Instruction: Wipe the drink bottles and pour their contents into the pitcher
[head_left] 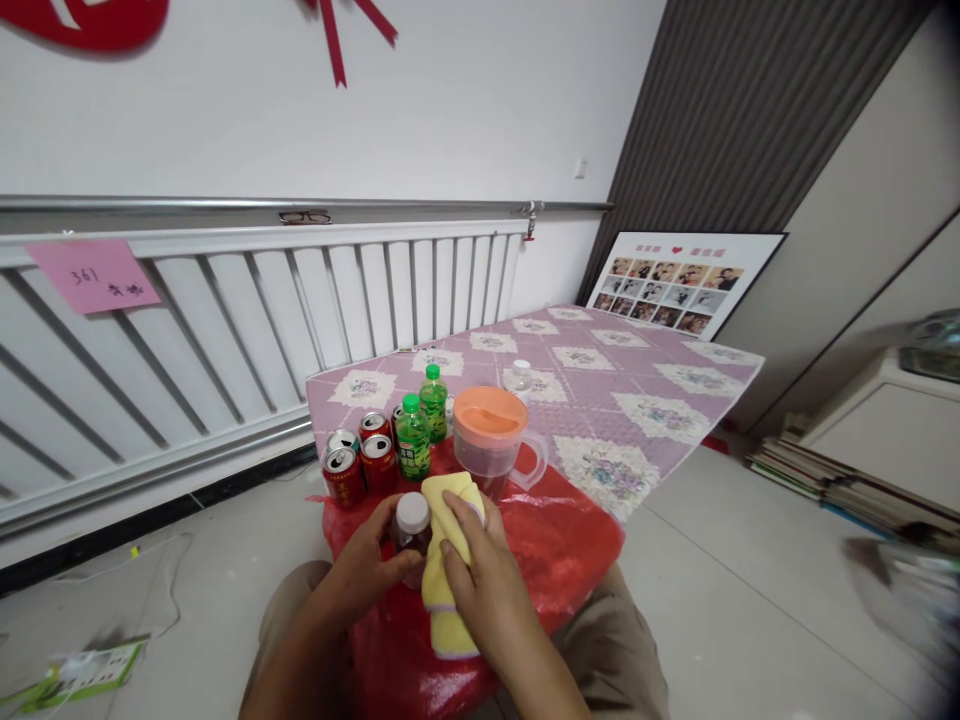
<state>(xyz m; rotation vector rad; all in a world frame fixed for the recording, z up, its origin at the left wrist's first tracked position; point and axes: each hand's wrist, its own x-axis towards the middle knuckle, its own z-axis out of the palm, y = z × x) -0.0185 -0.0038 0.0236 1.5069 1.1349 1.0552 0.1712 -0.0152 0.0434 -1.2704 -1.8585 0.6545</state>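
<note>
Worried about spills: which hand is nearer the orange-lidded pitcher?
Right. The right hand, on the yellow cloth, is just in front of the pitcher; the left hand grips the bottle further left.

Your left hand (367,565) and the yellow cloth (448,500) cover the body of the white-capped bottle (412,513), so its label and contents cannot be read. Your right hand (484,575) lies over the cloth with the thumb hidden; whether it grips or only presses cannot be told. The lower edge cuts off both forearms. The orange-lidded pitcher (491,430) half hides the clear bottle (521,376). The top edge cuts the red wall decoration (90,20). Items at the right edge are blurred. The photo board (675,285) pictures are too small to make out.
</note>
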